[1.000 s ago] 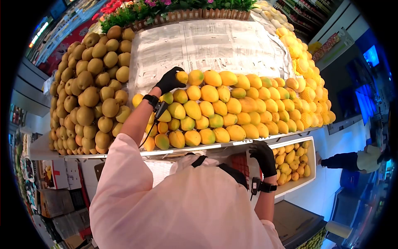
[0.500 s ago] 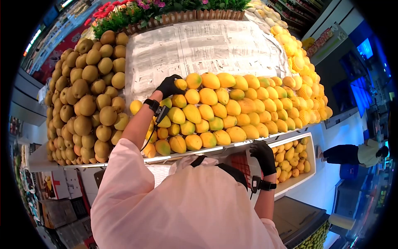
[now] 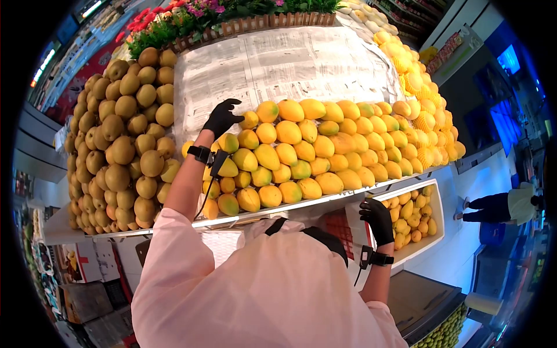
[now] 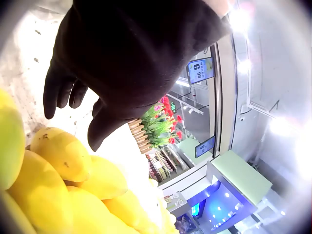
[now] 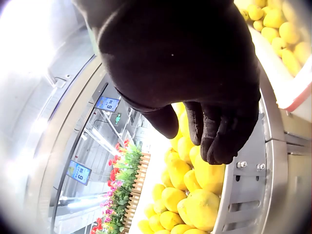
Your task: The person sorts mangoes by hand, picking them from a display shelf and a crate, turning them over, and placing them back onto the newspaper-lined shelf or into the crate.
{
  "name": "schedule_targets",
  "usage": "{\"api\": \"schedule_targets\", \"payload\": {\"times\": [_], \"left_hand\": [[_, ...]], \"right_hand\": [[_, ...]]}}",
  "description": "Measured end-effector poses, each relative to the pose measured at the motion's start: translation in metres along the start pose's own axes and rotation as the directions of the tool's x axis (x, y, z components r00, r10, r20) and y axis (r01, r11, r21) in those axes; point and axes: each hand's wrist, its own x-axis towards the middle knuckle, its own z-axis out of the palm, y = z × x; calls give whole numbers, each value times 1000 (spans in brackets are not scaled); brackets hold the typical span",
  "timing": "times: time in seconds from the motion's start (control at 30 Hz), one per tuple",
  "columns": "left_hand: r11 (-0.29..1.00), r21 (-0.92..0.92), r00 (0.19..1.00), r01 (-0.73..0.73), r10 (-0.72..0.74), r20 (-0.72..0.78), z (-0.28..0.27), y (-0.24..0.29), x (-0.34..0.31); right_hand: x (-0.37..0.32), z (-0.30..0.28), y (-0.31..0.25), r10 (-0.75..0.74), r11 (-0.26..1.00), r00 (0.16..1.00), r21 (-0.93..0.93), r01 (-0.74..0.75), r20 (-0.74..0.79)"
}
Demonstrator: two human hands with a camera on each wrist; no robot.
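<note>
My black-gloved left hand (image 3: pixel 222 118) is at the left end of the top row of mangoes, beside a small yellow mango (image 3: pixel 249 120). In the left wrist view its thumb and fingers are parted above the mangoes (image 4: pixel 61 153), with nothing between them. Rows of yellow mangoes (image 3: pixel 288 132), some tinged green, slope down toward the stand's front edge. My right hand (image 3: pixel 378 219), also black-gloved, hangs in front of that edge near a white box (image 3: pixel 436 191) of mangoes, its fingers loosely bent and holding nothing.
Brown round fruit (image 3: pixel 123 150) is heaped on the left. Newspaper (image 3: pixel 278 64) covers the slope behind the mangoes, up to a small wooden fence (image 3: pixel 249 24) with flowers. Netted yellow fruit (image 3: pixel 426 129) lies at the right. A person (image 3: pixel 510 207) stands farther right.
My left hand has let go of the small mango at the end of the top row and drawn back left, fingers parting. The right hand has shifted slightly right.
</note>
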Motion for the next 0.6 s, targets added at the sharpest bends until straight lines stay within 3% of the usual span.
{"api": "schedule_targets", "payload": {"times": [0.1,0.3,0.4,0.5,0.57,0.6], "left_hand": [[995,0,992,-98,97,-74,2,10,-9],[950,-258,981,-177,151,-118,51,39,-43],[954,-292,998,-61,65,3,79,74,-64],[939,-324,985,-115,151,87,103,93,-76],[940,-328,980,-97,149,135,120,96,-76],[918,-394,982,-40,110,156,129,100,-78]], "right_hand": [[-6,-18,4,8,999,1000,45,-7,-26],[-21,-51,20,40,990,996,136,-30,-75],[-29,-72,30,67,986,995,159,-55,-73],[-33,-92,41,108,977,989,193,-88,-98],[-30,-123,66,-1,992,999,128,5,-34],[-36,-131,71,-191,968,982,-166,189,3]]}}
